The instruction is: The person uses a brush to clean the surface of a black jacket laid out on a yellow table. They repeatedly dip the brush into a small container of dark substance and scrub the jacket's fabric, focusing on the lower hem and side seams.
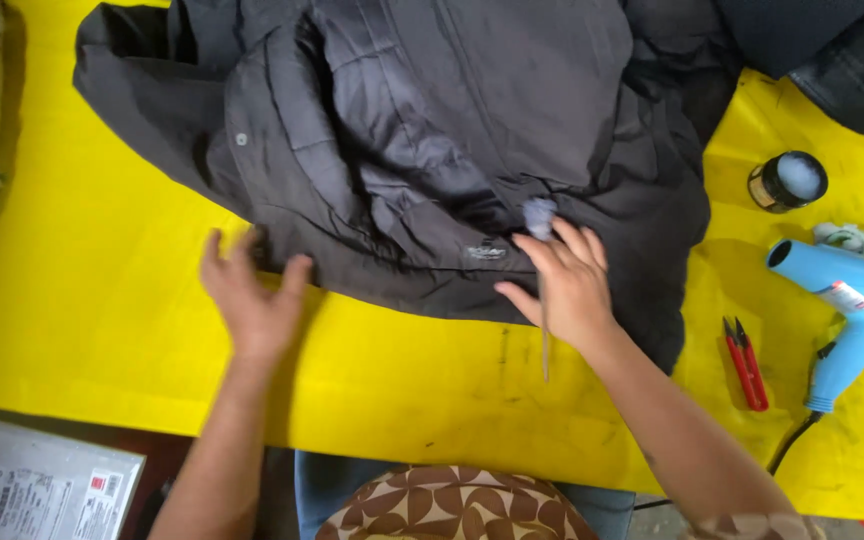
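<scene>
Flat on quilted dark jacket, left hand spread open, right hand pinching grey-tipped stick.

Bright yellow table cover under even light, dark floor below.

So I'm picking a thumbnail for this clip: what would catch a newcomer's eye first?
The bright yellow table fills the view, with a dark grey jacket spread across its top middle. The right hand presses a small grey wad onto the jacket, and the left hand lies flat at its lower edge. At right lie a light blue hairdryer and red snips.
</scene>
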